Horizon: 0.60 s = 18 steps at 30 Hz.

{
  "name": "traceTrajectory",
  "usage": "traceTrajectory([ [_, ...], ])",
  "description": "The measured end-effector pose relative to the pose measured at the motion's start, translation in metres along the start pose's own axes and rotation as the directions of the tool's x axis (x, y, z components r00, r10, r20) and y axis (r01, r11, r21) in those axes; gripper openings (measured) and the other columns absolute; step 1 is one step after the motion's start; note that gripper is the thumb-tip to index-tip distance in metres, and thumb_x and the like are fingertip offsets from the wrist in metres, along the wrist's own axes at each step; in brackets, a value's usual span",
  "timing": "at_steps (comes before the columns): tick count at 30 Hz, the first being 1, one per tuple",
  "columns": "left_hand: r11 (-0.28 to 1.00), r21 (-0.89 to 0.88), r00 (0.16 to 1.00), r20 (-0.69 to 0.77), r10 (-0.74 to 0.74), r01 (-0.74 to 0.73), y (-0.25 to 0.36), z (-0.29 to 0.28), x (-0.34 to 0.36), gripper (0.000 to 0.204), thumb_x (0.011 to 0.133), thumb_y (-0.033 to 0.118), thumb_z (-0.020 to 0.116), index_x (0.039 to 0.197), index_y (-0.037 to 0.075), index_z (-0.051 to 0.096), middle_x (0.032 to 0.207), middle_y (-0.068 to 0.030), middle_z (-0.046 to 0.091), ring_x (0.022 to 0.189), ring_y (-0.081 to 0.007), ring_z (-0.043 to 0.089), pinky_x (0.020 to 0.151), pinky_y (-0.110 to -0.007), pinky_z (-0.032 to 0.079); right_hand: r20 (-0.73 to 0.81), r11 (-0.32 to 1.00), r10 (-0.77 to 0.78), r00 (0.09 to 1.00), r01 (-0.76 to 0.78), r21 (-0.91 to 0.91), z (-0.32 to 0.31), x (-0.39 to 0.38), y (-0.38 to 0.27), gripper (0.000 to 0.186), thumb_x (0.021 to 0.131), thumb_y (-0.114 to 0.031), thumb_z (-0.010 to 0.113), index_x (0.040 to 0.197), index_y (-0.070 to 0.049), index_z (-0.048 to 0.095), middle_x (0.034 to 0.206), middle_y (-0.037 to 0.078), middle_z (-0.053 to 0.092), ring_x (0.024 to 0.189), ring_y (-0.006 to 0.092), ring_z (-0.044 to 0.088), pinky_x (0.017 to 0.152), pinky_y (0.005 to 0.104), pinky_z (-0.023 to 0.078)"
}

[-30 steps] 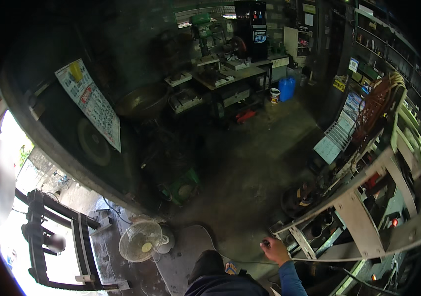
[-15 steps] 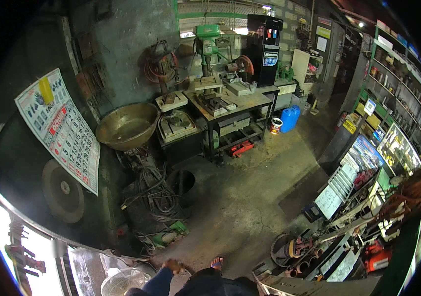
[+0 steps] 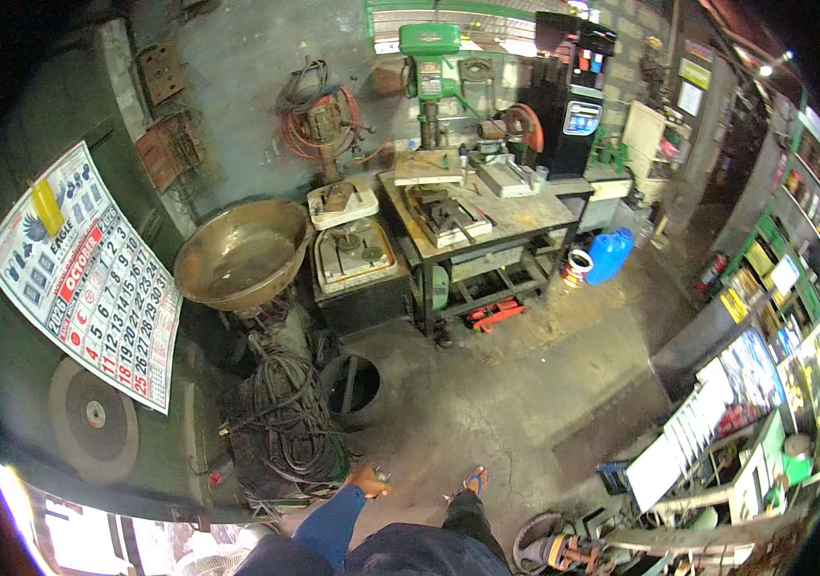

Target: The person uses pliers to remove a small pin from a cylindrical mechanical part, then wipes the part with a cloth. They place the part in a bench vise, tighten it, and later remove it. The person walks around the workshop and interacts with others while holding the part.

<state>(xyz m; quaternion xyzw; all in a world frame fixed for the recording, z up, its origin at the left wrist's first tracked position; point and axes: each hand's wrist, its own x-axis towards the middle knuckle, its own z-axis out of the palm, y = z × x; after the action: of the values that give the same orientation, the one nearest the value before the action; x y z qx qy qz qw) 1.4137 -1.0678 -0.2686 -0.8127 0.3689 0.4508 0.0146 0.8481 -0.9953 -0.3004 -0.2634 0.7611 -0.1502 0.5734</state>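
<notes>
My left hand (image 3: 369, 481), at the end of a blue sleeve, hangs low in front of me at the bottom of the view. Its fingers look curled, and a small greyish thing shows at the fingertips, too small to name. The pile of dark hoses or cables (image 3: 290, 413) lies on the floor nearest to this hand, just beyond it to the left. A dark round bin (image 3: 350, 384) stands beside that pile. Nowhere in the view does my right hand show.
Ahead stands a metal workbench (image 3: 525, 216) with a green drill press (image 3: 431, 67). A wide metal basin (image 3: 242, 254) is at left, near a hanging calendar (image 3: 93, 278). A red floor jack (image 3: 494, 315) and blue jug (image 3: 610, 257) sit low. Cluttered scrap (image 3: 564, 547) lies at right.
My view has moved forward, so the bench and basin look larger. My left hand has come further into view, and my sandalled foot has stepped ahead.
</notes>
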Motion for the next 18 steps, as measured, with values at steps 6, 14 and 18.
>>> traceTrajectory([
  [6, 0.981, 0.194, 0.978, 0.206, -0.019, -0.022, -0.056, 0.026, 0.018, 0.030, 0.084, 0.047, 0.065, 0.098, 0.023, 0.077, 0.103, -0.0037, 0.076, 0.099, -0.0259, 0.070, 0.086, -0.043, 0.055, 0.062, 0.991, 0.019, 0.998, -0.010, -0.134, -0.038, 0.114, -0.139, 0.021, 0.100, -0.018, 0.056, 0.099, -0.005, 0.072, 0.081, 0.012, 0.074, 0.068, 0.0252, 0.069, 0.058, 0.0429, 0.055],
  [14, 0.867, 0.400, 0.951, 0.201, 0.235, -0.299, -0.029, 0.052, 0.046, 0.028, 0.094, 0.032, 0.058, 0.115, 0.032, 0.076, 0.112, 0.0044, 0.076, 0.104, -0.0185, 0.073, 0.089, -0.040, 0.056, 0.142, 0.975, -0.220, 0.965, 0.219, 0.022, -0.058, 0.304, -0.389, 0.018, 0.099, -0.011, 0.056, 0.100, 0.001, 0.070, 0.076, 0.013, 0.070, 0.056, 0.0207, 0.065, 0.046, 0.0325, 0.050],
  [18, 0.722, 0.505, 0.878, 0.199, 0.436, -0.473, 0.040, 0.014, 0.109, 0.028, 0.094, 0.033, 0.058, 0.115, 0.033, 0.076, 0.109, 0.0077, 0.076, 0.103, -0.0211, 0.072, 0.080, -0.042, 0.058, 0.113, 0.925, -0.378, 0.919, 0.371, 0.078, 0.008, 0.341, -0.504, 0.020, 0.098, -0.009, 0.062, 0.111, 0.003, 0.071, 0.080, 0.015, 0.073, 0.060, 0.0210, 0.068, 0.049, 0.0335, 0.052],
])
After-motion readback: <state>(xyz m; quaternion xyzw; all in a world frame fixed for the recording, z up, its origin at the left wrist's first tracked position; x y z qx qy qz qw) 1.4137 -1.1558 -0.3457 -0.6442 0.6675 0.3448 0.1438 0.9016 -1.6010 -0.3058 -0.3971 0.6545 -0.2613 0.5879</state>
